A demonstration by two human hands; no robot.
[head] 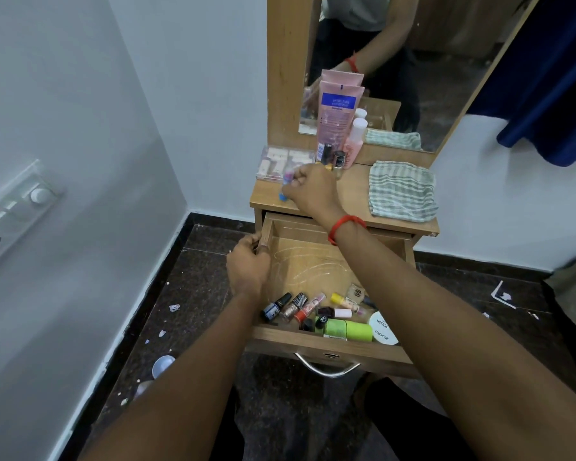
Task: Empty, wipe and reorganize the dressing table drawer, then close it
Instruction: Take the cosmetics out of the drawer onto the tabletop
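Observation:
The wooden drawer (316,264) of the dressing table stands pulled out, its back half bare and streaked. Several nail polish bottles (291,306), a green tube (348,329) and a white round polish pad tin (384,329) lie along its front. My left hand (246,266) grips the drawer's left side wall. My right hand (308,191) reaches over the tabletop (353,197), shut on a small pink and blue bottle (285,186), which it holds at the table's left part. A striped green and white cloth (401,191) lies folded on the right of the tabletop.
A pink tube (336,111), a small pink bottle (354,139), dark nail polish bottles (338,159) and a clear plastic case (281,163) stand at the back of the tabletop under the mirror (413,61). Scraps litter the dark floor (180,311). A blue curtain (552,78) hangs right.

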